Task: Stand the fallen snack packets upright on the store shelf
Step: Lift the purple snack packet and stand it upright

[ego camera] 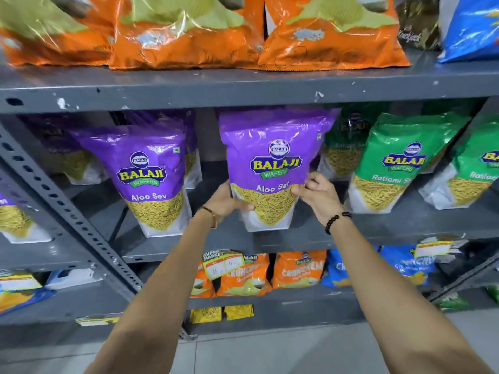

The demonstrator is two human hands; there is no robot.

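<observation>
The left hand (229,202) grips the lower left edge of a purple packet (272,168), thumb laid across its clear window. The right hand (317,194) pinches the lower right edge, fingers closed on the film. The packet stands upright, its base at or just above the middle shelf (378,228); contact cannot be confirmed. Its label reads "BALAJI WAFERS, Aloo Sev".

A second purple packet (154,179) to the left bears the same label and stands upright, leaning slightly. Green packets (399,163) to the right read "BALAJI WAFERS, Ratlami", remainder cut off; these lean back but appear to be standing.

Assessment: the held packet is nearly set; release and any straightening of leaning neighbours remain. No packet lying flat is visible on this shelf.
</observation>
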